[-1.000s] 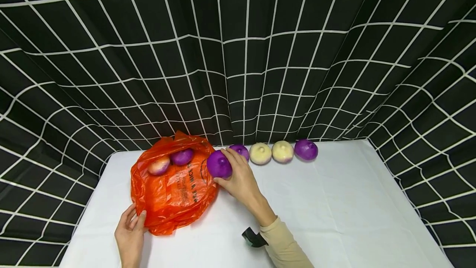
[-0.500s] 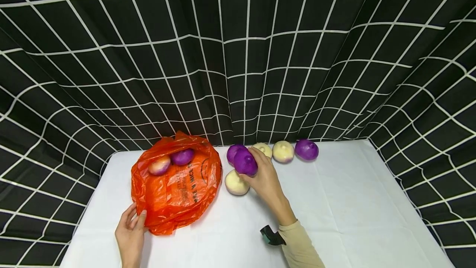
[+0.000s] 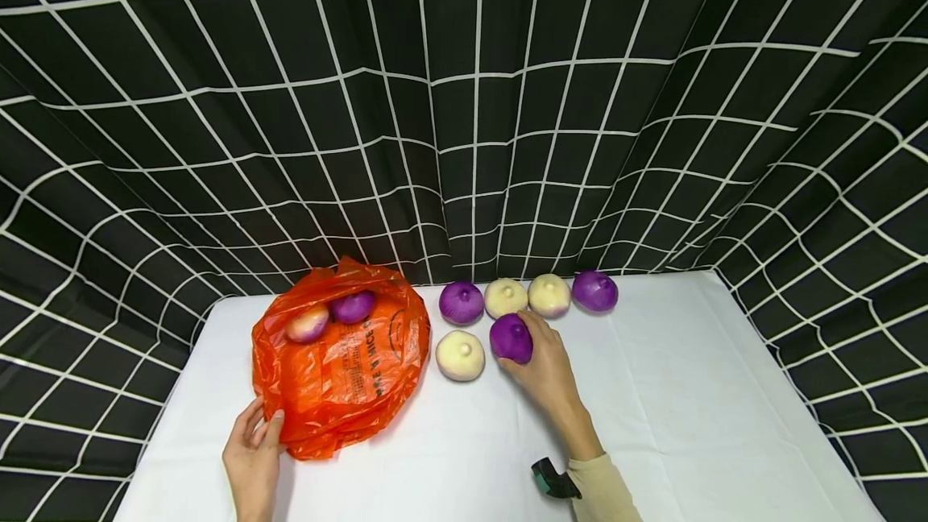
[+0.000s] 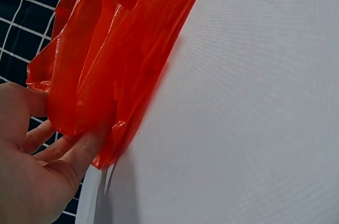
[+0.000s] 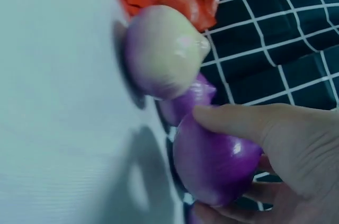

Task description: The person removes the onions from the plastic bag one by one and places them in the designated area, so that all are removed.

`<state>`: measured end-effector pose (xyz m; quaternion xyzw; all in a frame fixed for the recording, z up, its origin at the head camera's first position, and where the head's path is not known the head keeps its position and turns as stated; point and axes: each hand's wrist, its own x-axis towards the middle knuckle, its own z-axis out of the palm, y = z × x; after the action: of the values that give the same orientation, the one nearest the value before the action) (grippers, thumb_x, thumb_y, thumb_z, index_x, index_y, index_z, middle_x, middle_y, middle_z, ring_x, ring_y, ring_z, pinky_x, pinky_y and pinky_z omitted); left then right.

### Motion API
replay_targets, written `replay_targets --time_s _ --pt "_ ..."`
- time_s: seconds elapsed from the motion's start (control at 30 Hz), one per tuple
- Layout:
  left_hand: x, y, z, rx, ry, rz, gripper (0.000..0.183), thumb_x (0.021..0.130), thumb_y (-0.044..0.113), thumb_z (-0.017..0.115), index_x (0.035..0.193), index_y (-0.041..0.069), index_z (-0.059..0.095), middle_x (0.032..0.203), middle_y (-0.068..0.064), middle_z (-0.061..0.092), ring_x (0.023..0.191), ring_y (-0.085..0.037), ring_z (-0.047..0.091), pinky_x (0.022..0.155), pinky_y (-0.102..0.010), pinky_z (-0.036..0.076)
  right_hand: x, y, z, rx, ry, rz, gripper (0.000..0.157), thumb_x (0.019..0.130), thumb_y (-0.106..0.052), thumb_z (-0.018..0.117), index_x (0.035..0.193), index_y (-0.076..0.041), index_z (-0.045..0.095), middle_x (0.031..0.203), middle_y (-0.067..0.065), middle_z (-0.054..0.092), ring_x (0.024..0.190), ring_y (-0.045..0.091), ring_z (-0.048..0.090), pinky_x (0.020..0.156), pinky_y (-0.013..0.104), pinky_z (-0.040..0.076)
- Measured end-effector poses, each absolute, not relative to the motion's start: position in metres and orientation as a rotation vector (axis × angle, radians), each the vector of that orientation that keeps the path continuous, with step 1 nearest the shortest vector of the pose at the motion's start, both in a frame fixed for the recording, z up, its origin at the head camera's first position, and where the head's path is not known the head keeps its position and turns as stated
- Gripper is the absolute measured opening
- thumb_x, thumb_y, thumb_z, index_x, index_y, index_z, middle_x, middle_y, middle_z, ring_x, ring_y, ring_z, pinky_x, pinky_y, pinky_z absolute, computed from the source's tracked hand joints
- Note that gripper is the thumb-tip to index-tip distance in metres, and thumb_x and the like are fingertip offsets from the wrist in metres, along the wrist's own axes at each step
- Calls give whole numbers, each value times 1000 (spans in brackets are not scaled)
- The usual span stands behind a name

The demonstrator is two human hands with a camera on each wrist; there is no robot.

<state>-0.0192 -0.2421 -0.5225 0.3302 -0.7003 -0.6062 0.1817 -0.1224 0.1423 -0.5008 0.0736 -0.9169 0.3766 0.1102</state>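
Observation:
My right hand (image 3: 542, 361) grips a purple onion (image 3: 511, 338), thumb on one side and fingers on the other, just in front of the back row. In the right wrist view the same onion (image 5: 214, 158) fills the grasp. To its left sits a pale onion (image 3: 460, 356) with a purplish underside. My left hand (image 3: 251, 457) pinches the near-left edge of an orange-red plastic bag (image 3: 312, 417), which the left wrist view also shows between thumb and fingers. Inside the bag's mouth lie a pale-and-purple onion (image 3: 308, 324) and a purple one (image 3: 353, 307).
Along the back edge stand a purple onion (image 3: 461, 302), two pale onions (image 3: 505, 298) and another purple onion (image 3: 595, 292) at the right end. A white cloth (image 3: 689, 409) covers the table. Black curtains (image 3: 464, 103) with a white grid enclose the back and sides.
My right hand has carried the purple onion rightward, away from the bag, and it is now right of the front pale onion, which has come into view. The left hand keeps its place on the bag.

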Motion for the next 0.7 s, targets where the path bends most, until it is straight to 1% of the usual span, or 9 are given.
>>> replay_targets --time_s 0.13,0.3,0.4,0.5,0.57,0.7 --pt "-19 -243 -524 908 -1978 -1696 49 94 11 65 138 -3 49 99 21 52 75 13 57 49 -15 47 -119 142 -511 180 -2757 1080 82 66 -15 91 136 1 51 135 21 53 115 42 53 99 55 43" --pt "-19 -244 -526 901 -1952 -1713 48 94 10 65 138 -3 49 98 23 53 75 13 58 48 -15 46 -117 141 -514 136 -2767 1085 82 67 -17 91 136 -1 50 135 20 53 114 42 54 98 56 44" --pt "-19 -244 -526 915 -1956 -1711 48 94 11 65 138 -3 49 98 23 53 75 12 58 49 -14 46 -116 142 -514 123 -2773 1087 82 68 -19 90 137 -1 50 136 20 53 117 42 53 99 56 43" --pt "-19 -244 -525 927 -1981 -1691 48 95 12 64 138 -2 49 100 21 51 75 13 57 49 -14 47 -115 142 -513 121 -2786 1085 83 70 -20 89 139 0 48 138 21 50 125 42 47 104 57 39" --pt "-20 -244 -524 937 -1998 -1677 48 95 12 64 139 -1 49 102 19 51 75 13 57 50 -14 47 -114 141 -512 130 -2788 1074 85 71 -21 89 140 2 46 140 24 47 131 43 42 106 60 35" --pt "-21 -244 -523 959 -2035 -1653 48 96 13 63 140 1 49 111 10 51 75 15 56 51 -14 47 -116 140 -509 158 -2756 1024 86 72 -24 88 140 5 46 141 28 45 134 47 37 106 64 30"
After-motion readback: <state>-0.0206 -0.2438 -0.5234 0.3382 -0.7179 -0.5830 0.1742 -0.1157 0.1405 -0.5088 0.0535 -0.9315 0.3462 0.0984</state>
